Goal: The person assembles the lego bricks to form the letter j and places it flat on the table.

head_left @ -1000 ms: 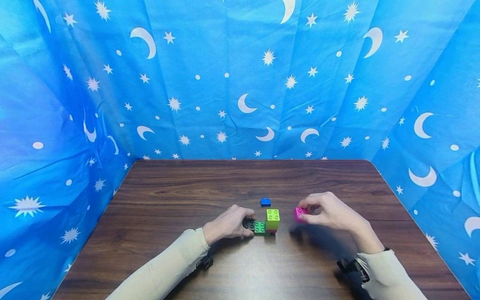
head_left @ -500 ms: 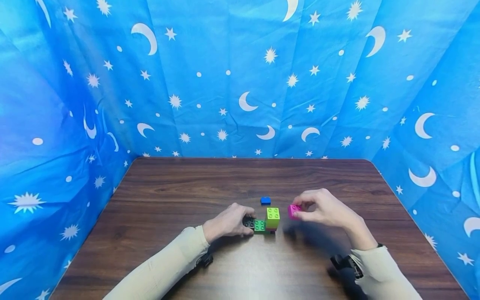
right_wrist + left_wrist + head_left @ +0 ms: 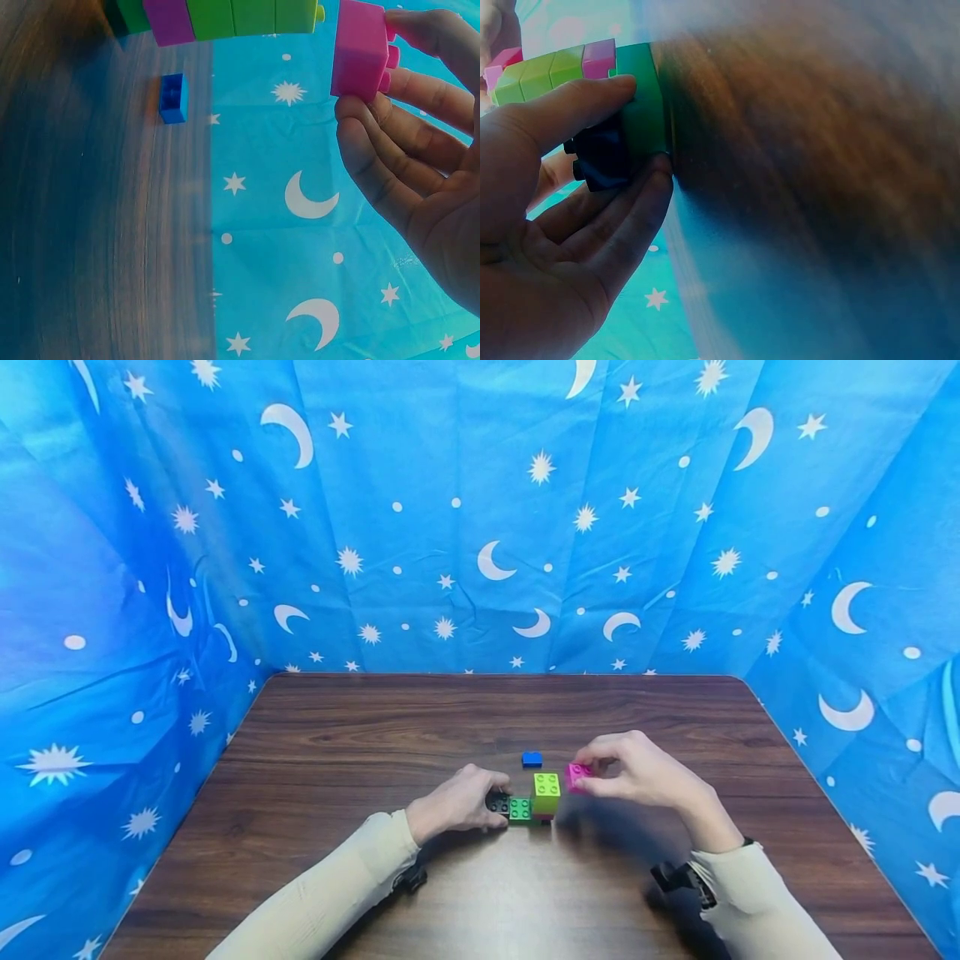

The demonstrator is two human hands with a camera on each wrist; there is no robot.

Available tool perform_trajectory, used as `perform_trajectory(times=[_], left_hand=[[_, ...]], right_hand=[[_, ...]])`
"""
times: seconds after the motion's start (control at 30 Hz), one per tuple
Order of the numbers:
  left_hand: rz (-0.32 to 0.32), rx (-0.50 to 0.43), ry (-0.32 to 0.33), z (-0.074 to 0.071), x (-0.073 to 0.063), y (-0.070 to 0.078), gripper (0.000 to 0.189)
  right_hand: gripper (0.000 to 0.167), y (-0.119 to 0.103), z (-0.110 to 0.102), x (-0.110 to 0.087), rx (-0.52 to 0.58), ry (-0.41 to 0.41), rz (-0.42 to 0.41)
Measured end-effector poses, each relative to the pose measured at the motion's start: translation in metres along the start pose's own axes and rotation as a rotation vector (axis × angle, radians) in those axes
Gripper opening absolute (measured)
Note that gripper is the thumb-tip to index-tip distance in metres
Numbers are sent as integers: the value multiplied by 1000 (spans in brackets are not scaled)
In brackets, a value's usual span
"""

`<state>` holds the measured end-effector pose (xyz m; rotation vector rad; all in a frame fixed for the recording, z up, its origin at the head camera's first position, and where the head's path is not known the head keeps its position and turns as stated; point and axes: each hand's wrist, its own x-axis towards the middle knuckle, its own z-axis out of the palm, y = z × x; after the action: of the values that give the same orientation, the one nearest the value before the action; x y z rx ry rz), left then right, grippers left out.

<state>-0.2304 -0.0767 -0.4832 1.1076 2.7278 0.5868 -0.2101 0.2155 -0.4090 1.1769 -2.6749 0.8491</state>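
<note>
In the head view, my left hand (image 3: pixel 457 802) grips the left end of a brick build standing on the table. Its thumb and fingers lie around a black brick (image 3: pixel 604 157) and the green base brick (image 3: pixel 641 101), as the left wrist view shows. From the base's right part rises a tower, a purple-pink brick (image 3: pixel 169 19) below several lime bricks (image 3: pixel 547 795). My right hand (image 3: pixel 645 777) pinches a pink brick (image 3: pixel 360 52) by its sides, studs towards the palm. That brick is raised near the tower's top, with a small gap between them in the right wrist view.
A small blue brick (image 3: pixel 532 760) lies on the table behind the tower. The brown wood-grain table (image 3: pixel 360 718) is bordered by a blue curtain (image 3: pixel 420 568) with moons and stars at the back and sides.
My right hand has moved left with the pink brick, bringing it close to the lime tower. The left hand has kept its grip on the build and stayed in place.
</note>
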Motion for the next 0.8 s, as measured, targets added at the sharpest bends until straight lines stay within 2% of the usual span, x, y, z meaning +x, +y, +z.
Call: perform_trajectory(times=[0.4,0.8], left_hand=[[-10,13,4,0,0,1,36],[-3,11,17,0,-1,1,35]], right_hand=[[24,-5,4,8,25,-37,12],[23,-8,9,17,37,-30,-55]])
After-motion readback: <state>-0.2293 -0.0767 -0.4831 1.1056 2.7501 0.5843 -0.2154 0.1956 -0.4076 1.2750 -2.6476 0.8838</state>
